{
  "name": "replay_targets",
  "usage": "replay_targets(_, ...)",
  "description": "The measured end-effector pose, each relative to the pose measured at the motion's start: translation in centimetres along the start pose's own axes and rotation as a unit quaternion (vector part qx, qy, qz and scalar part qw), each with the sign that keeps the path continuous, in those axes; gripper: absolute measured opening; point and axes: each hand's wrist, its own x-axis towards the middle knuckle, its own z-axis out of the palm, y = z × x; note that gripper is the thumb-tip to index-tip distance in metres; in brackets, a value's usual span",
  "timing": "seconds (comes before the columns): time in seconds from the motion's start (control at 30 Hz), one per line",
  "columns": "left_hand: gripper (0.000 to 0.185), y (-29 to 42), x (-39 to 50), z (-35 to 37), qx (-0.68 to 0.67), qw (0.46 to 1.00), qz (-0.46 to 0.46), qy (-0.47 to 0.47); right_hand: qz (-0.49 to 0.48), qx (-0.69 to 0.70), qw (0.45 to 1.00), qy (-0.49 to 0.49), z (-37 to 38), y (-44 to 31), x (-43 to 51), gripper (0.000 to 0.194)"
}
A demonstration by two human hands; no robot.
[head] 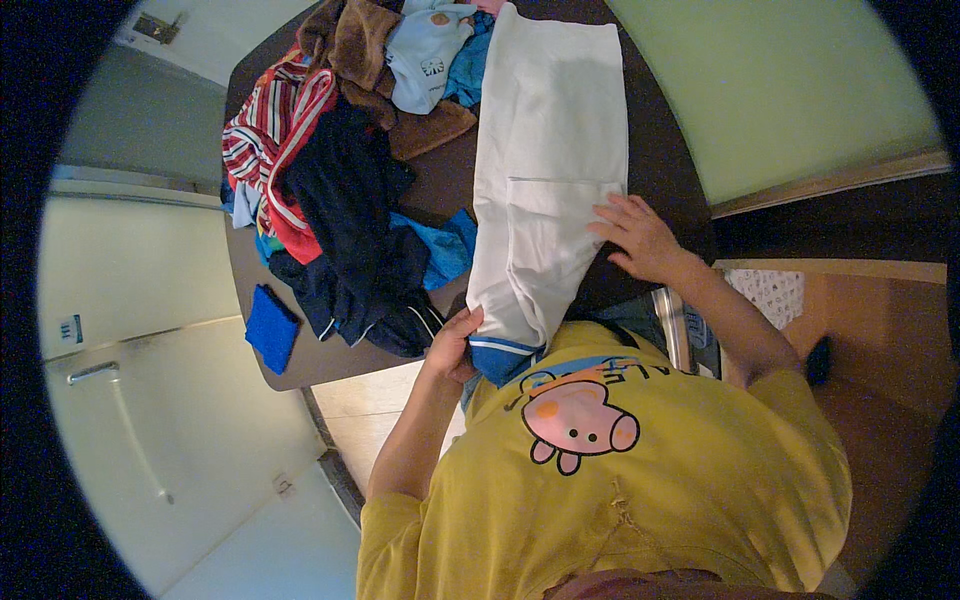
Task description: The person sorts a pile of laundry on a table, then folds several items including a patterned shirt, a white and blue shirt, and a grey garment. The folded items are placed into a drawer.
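A white garment (551,112) with a blue, white-striped collar lies folded into a long strip on the dark table (435,165). A folded-over layer, seemingly a sleeve, lies on its near half. Beside the collar, my left hand (454,345) pinches the garment's left edge, thumb on top and fingers underneath. The collar end reaches the table's near edge, against the yellow shirt I wear. My right hand (637,236) rests with spread fingers on the right edge of the folded layer, gripping nothing.
To the left lies a heap with a dark navy garment (352,202), red striped clothing (262,135), brown plush fabric (367,45) and a light blue printed garment (427,52). A folded blue cloth (271,330) sits at the table's left corner. A pale green panel (787,90) stands right.
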Motion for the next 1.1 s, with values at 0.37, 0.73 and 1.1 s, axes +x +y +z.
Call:
replay_targets(0.37, 0.037, 3.1, -2.0, 5.7, -0.114, 0.991, 0.005, 0.070, -0.046, 0.076, 0.989, 0.117, 4.6, -2.6, 1.8, 0.048)
replay_targets(0.73, 0.035, 4.9, -7.2, 12.5, -0.004, 0.987, 0.046, 0.154, 0.010, 0.330, 0.941, -0.074, 0.0, -5.4, -1.7, 0.036)
replay_targets(1.1, 0.036, 14.5, 15.1, 15.1, -0.079, 0.981, 0.164, -0.066, 0.272, 0.471, 0.838, 0.052, -0.8, 5.1, 3.3, 0.034)
